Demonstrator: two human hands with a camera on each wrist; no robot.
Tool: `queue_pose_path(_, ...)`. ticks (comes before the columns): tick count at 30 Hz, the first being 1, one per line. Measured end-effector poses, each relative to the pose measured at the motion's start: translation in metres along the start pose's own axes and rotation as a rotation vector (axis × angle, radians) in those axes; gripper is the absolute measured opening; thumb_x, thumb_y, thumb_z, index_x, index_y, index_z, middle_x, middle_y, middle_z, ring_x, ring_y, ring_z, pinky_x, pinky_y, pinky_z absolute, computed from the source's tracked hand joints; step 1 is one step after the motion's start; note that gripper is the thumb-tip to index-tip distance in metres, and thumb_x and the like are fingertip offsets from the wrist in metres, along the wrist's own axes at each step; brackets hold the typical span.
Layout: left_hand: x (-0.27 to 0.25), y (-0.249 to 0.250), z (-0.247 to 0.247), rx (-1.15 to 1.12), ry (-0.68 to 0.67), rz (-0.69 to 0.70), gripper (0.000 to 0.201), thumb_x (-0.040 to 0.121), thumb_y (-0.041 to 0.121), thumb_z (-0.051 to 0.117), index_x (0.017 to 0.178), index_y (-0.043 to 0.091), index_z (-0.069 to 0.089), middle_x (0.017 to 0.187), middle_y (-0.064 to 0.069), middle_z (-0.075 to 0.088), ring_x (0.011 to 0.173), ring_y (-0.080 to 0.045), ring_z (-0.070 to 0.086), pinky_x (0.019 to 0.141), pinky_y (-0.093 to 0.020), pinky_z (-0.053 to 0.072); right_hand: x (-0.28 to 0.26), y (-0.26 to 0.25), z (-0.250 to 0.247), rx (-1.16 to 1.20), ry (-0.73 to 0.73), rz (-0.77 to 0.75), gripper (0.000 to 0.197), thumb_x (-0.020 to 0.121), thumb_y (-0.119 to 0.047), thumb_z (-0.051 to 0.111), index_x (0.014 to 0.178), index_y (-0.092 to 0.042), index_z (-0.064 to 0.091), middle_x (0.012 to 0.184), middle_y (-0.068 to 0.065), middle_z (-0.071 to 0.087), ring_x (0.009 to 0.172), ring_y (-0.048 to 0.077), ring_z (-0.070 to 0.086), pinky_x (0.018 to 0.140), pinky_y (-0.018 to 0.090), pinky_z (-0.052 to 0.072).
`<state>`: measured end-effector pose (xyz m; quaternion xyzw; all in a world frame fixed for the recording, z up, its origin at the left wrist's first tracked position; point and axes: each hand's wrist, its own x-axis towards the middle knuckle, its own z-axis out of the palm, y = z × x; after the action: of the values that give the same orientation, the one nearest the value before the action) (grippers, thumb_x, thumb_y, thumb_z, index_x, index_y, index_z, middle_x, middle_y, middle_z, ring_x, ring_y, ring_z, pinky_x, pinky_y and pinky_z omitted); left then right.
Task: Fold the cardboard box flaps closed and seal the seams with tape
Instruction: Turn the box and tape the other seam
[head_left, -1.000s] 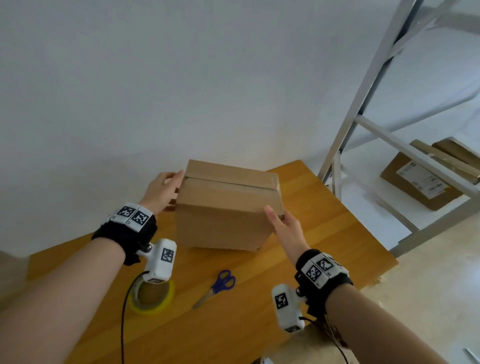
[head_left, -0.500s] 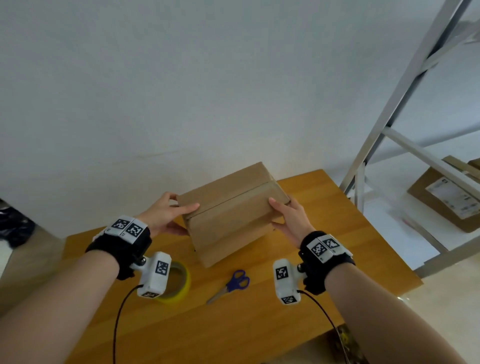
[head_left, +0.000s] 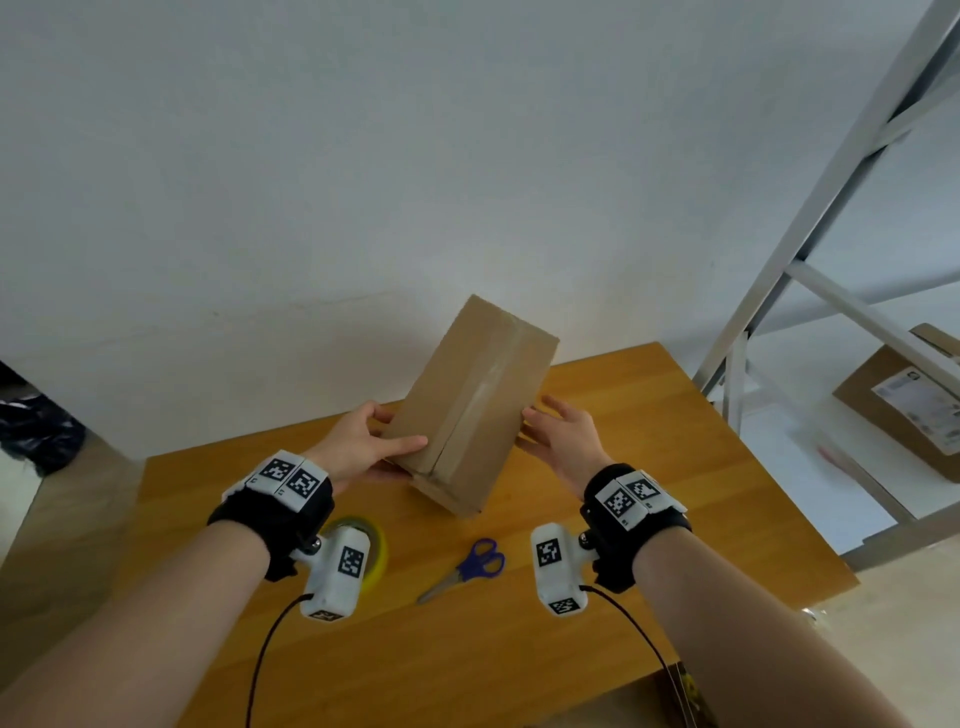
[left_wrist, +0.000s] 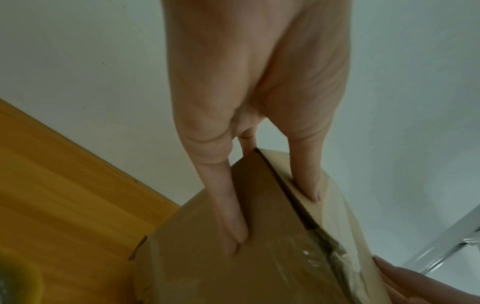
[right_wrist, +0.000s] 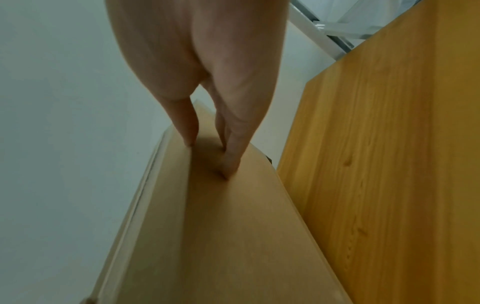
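A brown cardboard box (head_left: 467, 410) is held tilted above the wooden table (head_left: 623, 571), flaps closed, with a strip of clear tape (head_left: 483, 395) along its centre seam. My left hand (head_left: 363, 447) grips the near left edge, thumb on the taped face and fingers on the side. In the left wrist view those fingers (left_wrist: 228, 205) lie along the box (left_wrist: 259, 257). My right hand (head_left: 561, 441) presses flat against the right side. The right wrist view shows its fingers (right_wrist: 228, 164) straight on the box (right_wrist: 221, 236).
A yellow tape roll (head_left: 376, 545) lies on the table under my left wrist, partly hidden by the wrist camera. Blue-handled scissors (head_left: 467, 569) lie near the front middle. A metal shelf rack (head_left: 810, 249) stands to the right, holding another cardboard box (head_left: 904, 410).
The box has come up off the table and turned, so its taped seam now runs away from me. Both hands shifted with it, to its left and right sides.
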<state>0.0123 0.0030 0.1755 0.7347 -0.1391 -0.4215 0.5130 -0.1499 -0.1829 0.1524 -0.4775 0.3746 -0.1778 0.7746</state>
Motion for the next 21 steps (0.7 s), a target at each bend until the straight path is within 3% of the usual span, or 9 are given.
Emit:
queue_pose_path(3,0.001,0.000,0.008,-0.033,0.006,-0.002,0.046,0.072,0.013,0.076,0.106,0.011,0.044,0.112,-0.018,0.058,0.093,-0.033,0.065,0.070,-0.044,0.058,0.001,-0.001,-0.001,-0.106,-0.051,0.017,0.043,0.094,-0.004,0.054,0.137,-0.006,0.047,0.122,0.007,0.062,0.108,0.026,0.062,0.087,0.043,0.055)
queue_pose_path(7,-0.002,-0.002,0.016,-0.068,-0.045,-0.035,0.039,0.078,0.011,0.070,0.105,0.011,0.042,0.110,-0.023,0.060,0.084,-0.036,0.068,0.065,-0.041,0.059,0.004,-0.006,-0.009,-0.093,-0.055,0.078,0.046,0.092,-0.014,0.061,0.134,-0.017,0.045,0.126,0.007,0.056,0.110,0.031,0.059,0.078,0.044,0.057)
queue_pose_path(11,-0.001,-0.005,0.018,-0.078,-0.077,-0.073,0.039,0.081,0.012,0.068,0.109,0.014,0.040,0.114,-0.024,0.060,0.085,-0.038,0.068,0.074,-0.045,0.058,0.011,-0.009,-0.008,-0.164,-0.043,0.058,0.042,0.088,-0.012,0.065,0.126,-0.010,0.049,0.121,0.011,0.059,0.106,0.028,0.061,0.080,0.042,0.056)
queue_pose_path(15,-0.001,-0.010,0.020,-0.117,-0.096,-0.085,0.057,0.081,0.016,0.068,0.128,0.026,0.036,0.121,-0.019,0.058,0.086,-0.037,0.068,0.074,-0.041,0.058,0.021,-0.011,-0.005,-0.231,-0.091,0.015,0.049,0.086,0.001,0.063,0.132,-0.008,0.050,0.121,0.008,0.062,0.106,0.024,0.062,0.082,0.034,0.055)
queue_pose_path(21,0.003,-0.015,0.025,-0.157,-0.084,-0.111,0.060,0.085,0.011,0.064,0.134,0.030,0.035,0.126,-0.017,0.055,0.090,-0.037,0.068,0.081,-0.046,0.056,0.033,-0.010,-0.006,-0.286,-0.099,-0.039,0.045,0.089,0.001,0.059,0.132,-0.005,0.051,0.123,0.008,0.063,0.110,0.023,0.061,0.090,0.037,0.053)
